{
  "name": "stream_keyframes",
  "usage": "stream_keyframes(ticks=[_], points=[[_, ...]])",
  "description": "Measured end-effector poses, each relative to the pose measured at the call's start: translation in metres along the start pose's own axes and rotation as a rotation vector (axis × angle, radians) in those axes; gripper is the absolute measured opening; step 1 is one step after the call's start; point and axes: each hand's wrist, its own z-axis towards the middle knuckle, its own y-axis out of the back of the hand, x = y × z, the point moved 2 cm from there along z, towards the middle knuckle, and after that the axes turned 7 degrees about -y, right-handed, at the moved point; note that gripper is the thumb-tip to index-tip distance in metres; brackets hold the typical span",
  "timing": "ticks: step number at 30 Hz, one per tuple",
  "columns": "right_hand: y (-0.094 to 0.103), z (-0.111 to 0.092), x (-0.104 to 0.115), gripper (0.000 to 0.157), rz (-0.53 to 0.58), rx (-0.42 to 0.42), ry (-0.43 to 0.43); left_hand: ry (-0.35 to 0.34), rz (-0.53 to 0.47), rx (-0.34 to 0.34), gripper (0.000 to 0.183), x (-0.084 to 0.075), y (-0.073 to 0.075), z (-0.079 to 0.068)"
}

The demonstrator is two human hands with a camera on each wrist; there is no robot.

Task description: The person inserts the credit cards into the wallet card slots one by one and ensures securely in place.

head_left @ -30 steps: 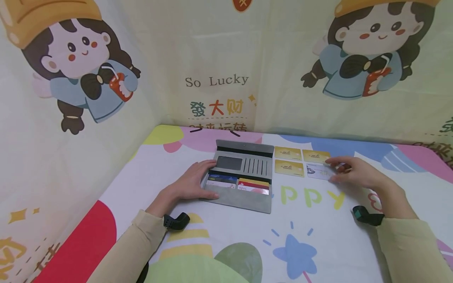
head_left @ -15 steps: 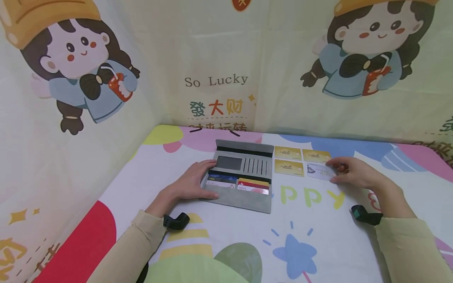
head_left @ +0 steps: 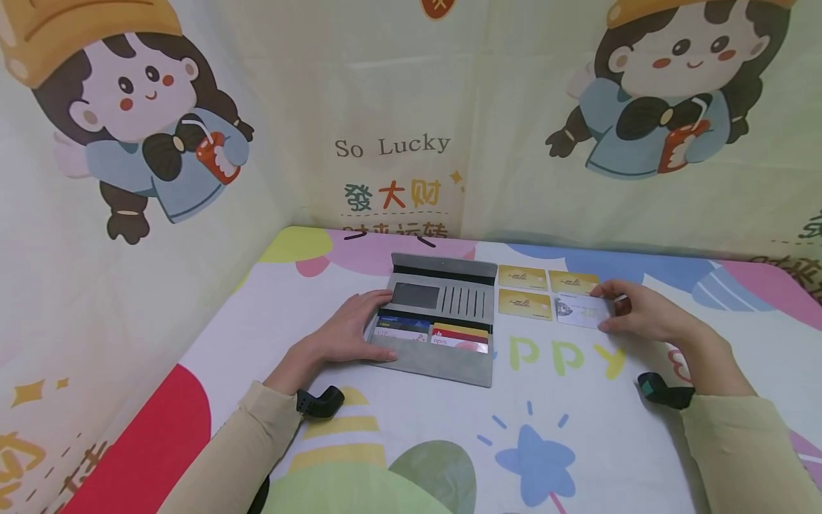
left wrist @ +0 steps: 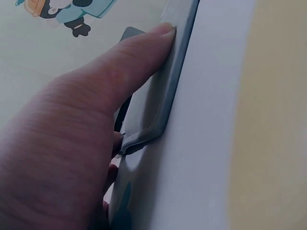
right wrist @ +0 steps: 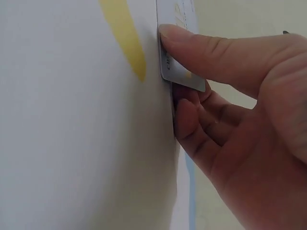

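Note:
A grey wallet [head_left: 429,369] lies unfolded on the table, with several cards [head_left: 459,338] tucked in its front pocket. My left hand [head_left: 347,330] holds the wallet at its left side; in the left wrist view, the thumb [left wrist: 139,55] presses on the near flap. My right hand [head_left: 655,312] pinches a white card [head_left: 578,310] by its right end. Close up, the right thumb [right wrist: 192,45] lies on the card's face and the fingers are behind it. Three gold cards lie beside it: a far left gold card [head_left: 522,277], a far right gold card [head_left: 571,283] and a near left gold card [head_left: 524,304].
A patterned cloth covers the table [head_left: 449,442]. Printed curtain walls [head_left: 385,86] rise behind the table and along its left side. Black wrist cameras, a left camera [head_left: 321,402] and a right camera [head_left: 665,390], sit on both wrists.
The white card has shifted slightly to the right and its face now shows more evenly. My right hand has moved a little with it. My left hand and the wallet stay in place.

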Motion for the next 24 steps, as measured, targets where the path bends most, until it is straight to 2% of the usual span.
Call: stream_keyframes(ticks=[10,24], points=[[0.0022,-0.0025,0.0056,0.071,0.037,0.037,-0.025,0.021,-0.006,0.006,0.105,-0.0015,0.0005,-0.0006],[0.0059,-0.0036,0.0070,0.072,-0.003,0.007,0.021,0.017,-0.007,0.000,0.104,-0.0014,0.0005,-0.0005]])
